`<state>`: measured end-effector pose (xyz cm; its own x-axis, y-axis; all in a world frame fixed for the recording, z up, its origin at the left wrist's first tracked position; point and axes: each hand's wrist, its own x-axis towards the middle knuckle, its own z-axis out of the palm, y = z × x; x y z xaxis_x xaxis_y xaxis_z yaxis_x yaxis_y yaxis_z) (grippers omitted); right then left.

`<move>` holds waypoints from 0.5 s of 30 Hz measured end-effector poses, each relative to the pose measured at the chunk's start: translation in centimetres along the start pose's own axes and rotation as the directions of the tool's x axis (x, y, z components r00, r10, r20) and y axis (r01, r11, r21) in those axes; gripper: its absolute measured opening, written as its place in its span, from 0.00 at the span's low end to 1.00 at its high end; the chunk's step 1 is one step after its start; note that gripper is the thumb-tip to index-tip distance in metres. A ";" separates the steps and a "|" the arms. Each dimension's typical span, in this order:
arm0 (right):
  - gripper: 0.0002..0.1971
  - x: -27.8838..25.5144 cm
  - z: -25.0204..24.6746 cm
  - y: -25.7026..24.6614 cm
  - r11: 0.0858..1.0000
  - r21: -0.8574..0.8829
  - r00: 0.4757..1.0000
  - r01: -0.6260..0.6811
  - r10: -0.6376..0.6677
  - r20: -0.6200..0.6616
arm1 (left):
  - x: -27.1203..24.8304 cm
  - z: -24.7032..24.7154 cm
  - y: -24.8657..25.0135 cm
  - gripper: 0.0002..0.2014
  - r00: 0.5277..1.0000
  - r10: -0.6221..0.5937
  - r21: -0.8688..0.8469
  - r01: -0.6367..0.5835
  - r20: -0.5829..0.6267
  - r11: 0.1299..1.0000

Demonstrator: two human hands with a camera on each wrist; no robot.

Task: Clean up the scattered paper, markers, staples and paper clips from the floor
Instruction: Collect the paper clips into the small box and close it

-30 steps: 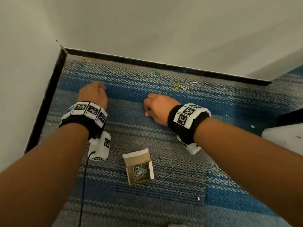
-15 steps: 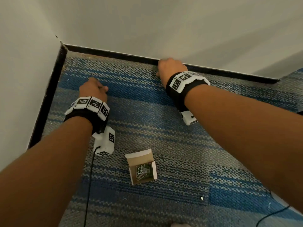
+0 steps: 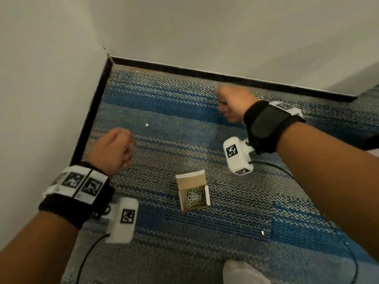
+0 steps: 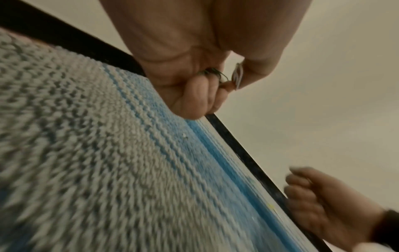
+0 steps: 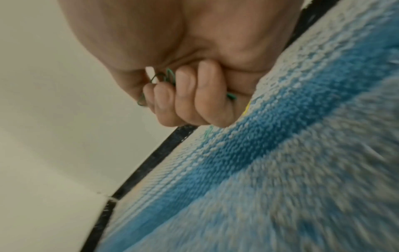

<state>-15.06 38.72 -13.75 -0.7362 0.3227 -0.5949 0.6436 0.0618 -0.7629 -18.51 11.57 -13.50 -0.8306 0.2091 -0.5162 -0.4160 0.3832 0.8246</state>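
Both hands hover as fists over the blue-grey carpet [image 3: 184,140]. My left hand [image 3: 121,150] is near the left wall; the left wrist view shows its fingers [image 4: 198,95] curled round silver and dark paper clips [image 4: 237,75]. My right hand [image 3: 229,107] is close to the far baseboard, its fingers [image 5: 185,95] gripping green paper clips [image 5: 169,75]. A small open cardboard box [image 3: 192,177] holding several clips lies between the forearms. A white clip [image 3: 260,97] lies by the right wrist. Green [image 5: 208,133] and yellow [image 5: 246,107] clips lie under the right fist.
White walls meet in a corner edged by a black baseboard [image 3: 205,70]. A tiny white scrap [image 3: 146,124] and a staple piece [image 3: 262,232] lie on the carpet. Black cables [image 3: 88,255] trail from the wrist cameras. Something white [image 3: 242,271] is at the bottom edge.
My right hand has drawn back a little from the baseboard as a fist. My left hand has left the carpet and come back toward me, also closed.
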 end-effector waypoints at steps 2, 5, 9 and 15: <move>0.19 -2.8 0.7 0.9 0.981 0.191 0.994 -0.034 0.013 0.111 | -3.1 0.9 -0.8 0.14 0.993 0.034 -0.021 -0.032 0.115 0.999; 0.14 -7.5 2.0 3.1 0.922 0.349 0.949 -0.169 0.056 0.312 | -6.4 2.5 -2.5 0.12 0.961 0.077 0.032 -0.088 0.266 0.996; 0.10 -13.2 4.7 5.7 0.773 0.520 0.913 -0.364 0.186 0.363 | -9.1 3.9 -4.6 0.03 0.901 0.188 0.285 -0.313 0.390 0.906; 0.10 -16.4 7.3 5.9 0.732 0.534 0.906 -0.423 0.325 0.272 | -11.1 7.0 -5.2 0.08 0.916 0.224 0.413 -0.355 0.334 0.838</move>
<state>-0.73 26.90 -10.31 -0.5143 0.0558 -0.8558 0.6709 -0.5954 -0.4420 -4.58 13.57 -13.69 -0.7301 0.5774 -0.3654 0.0995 0.6189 0.7791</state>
